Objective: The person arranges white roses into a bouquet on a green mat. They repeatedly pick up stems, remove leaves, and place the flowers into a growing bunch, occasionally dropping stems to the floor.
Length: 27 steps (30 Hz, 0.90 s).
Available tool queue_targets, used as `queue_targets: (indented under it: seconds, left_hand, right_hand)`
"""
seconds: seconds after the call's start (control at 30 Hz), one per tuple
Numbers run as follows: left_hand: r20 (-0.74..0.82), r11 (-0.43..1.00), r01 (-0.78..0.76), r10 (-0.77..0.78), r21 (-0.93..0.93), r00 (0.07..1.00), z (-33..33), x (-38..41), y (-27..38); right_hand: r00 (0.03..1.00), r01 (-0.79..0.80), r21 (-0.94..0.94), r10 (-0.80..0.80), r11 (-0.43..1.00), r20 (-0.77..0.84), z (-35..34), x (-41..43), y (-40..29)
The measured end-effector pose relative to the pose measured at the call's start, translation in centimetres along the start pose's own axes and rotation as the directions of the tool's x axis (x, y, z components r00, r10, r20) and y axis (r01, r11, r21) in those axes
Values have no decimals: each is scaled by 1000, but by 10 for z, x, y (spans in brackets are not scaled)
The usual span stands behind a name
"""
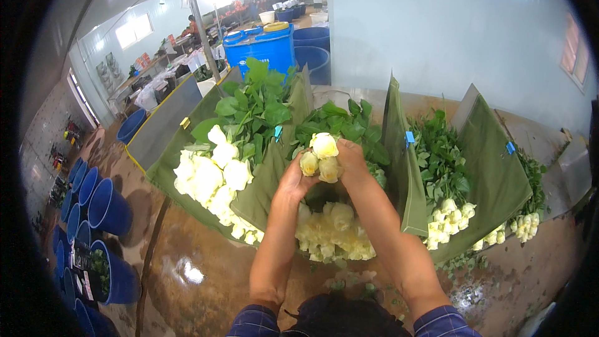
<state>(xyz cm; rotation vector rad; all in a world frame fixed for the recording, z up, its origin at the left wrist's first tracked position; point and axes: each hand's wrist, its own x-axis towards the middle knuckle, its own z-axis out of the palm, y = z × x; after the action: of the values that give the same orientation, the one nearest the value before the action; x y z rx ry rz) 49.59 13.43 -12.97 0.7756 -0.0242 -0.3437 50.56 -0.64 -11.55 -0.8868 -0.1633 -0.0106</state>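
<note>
Both my hands are raised in the middle of the view, around a few white roses (323, 157) whose blooms face me. My left hand (298, 178) cups the blooms from the left and below. My right hand (351, 157) is closed on their right side; its fingers are partly hidden. Below my hands lies a larger pile of white roses (334, 234) in a cloth-lined compartment. To the left, another heap of white roses (206, 178) rests with its leafy stems pointing away. More white roses (450, 220) lie in the compartment to the right.
Green cloth dividers (412, 173) with blue clips (410, 138) stand between the compartments. Blue buckets (108, 206) line the wet floor at left. A blue tank (259, 49) stands behind, beside a pale wall panel (444, 23). People work at distant tables.
</note>
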Motion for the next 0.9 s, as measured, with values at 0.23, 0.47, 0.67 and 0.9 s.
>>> queue_targets:
  seconds: [0.23,0.47,0.67,0.9]
  left_hand:
    - [-50,995,12,-17,-104,999,-2,-2,9]
    - [-38,970,-46,38,-239,999,1,16,13]
    - [30,989,-14,18,-144,999,18,23,17]
    - [22,963,68,-64,-259,998,33,44,8]
  right_hand:
    - [957,-101,51,111,994,-269,1,-17,-35]
    - [991,137,449,-121,883,-64,41,-84,-73]
    - [987,159,255,-153,954,-41,69,-129,-127]
    - [921,326,-249,-365,912,-134,35,-163,-198]
